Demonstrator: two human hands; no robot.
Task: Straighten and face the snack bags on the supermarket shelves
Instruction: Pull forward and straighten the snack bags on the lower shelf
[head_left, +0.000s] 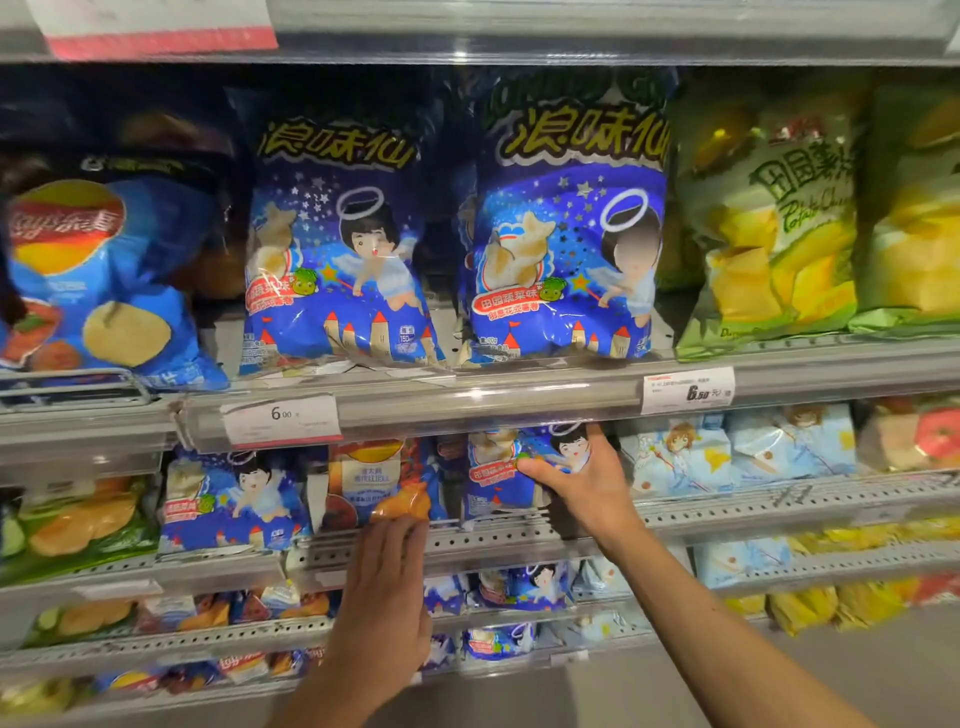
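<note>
On the second shelf, my right hand (582, 480) grips the right side of a blue angel-print snack bag (506, 475), thumb across its front. My left hand (387, 582) reaches up to the shelf lip, fingertips touching the bottom of an orange and blue chip bag (371, 486) beside it. Another blue angel bag (234, 501) stands upright to the left. On the shelf above, two large blue angel bags (337, 249) (563, 234) face forward.
A blue chip bag (98, 275) sits at the upper left, green potato chip bags (774, 223) at the upper right. Pale blue bags (737, 449) fill the second shelf's right side. Price tags (280, 418) (688, 389) hang on the shelf rail. Lower shelves hold several smaller bags.
</note>
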